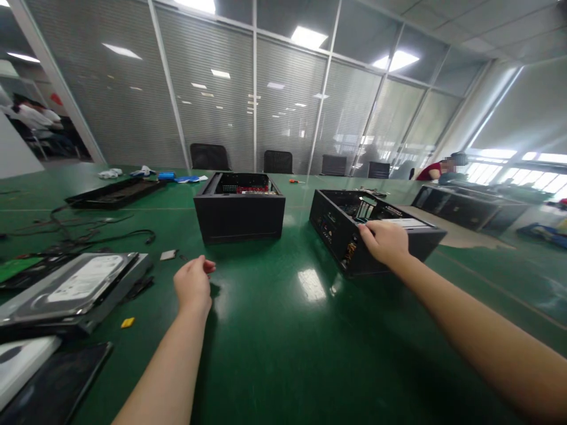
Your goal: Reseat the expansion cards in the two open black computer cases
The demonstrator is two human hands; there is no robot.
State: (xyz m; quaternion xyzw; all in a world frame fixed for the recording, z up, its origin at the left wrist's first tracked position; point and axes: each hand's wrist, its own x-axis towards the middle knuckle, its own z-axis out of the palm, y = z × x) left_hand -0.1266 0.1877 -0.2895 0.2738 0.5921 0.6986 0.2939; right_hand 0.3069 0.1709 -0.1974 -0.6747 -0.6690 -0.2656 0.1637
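Note:
My right hand (386, 241) grips the top edge of an open black computer case (367, 257), which sits at an angle on the right. The thumb lies over the rim; the other fingers are partly hidden. Sockets show on the case's left face. My left hand (193, 282) is just above the table with its fingers curled in. Whether it holds anything small I cannot see. Near it lie a small silvery square piece (169, 255) and a yellow piece (128, 323). Another black open-topped case (240, 218) stands in the middle, apart from both hands.
On the left of the green table (283, 354) lie a hard drive (84, 283), black cables (106, 239) and a black panel (115, 193). An orange-handled screwdriver (293, 180) lies far back. A grey case (469, 206) is at right, near a seated person (432, 172).

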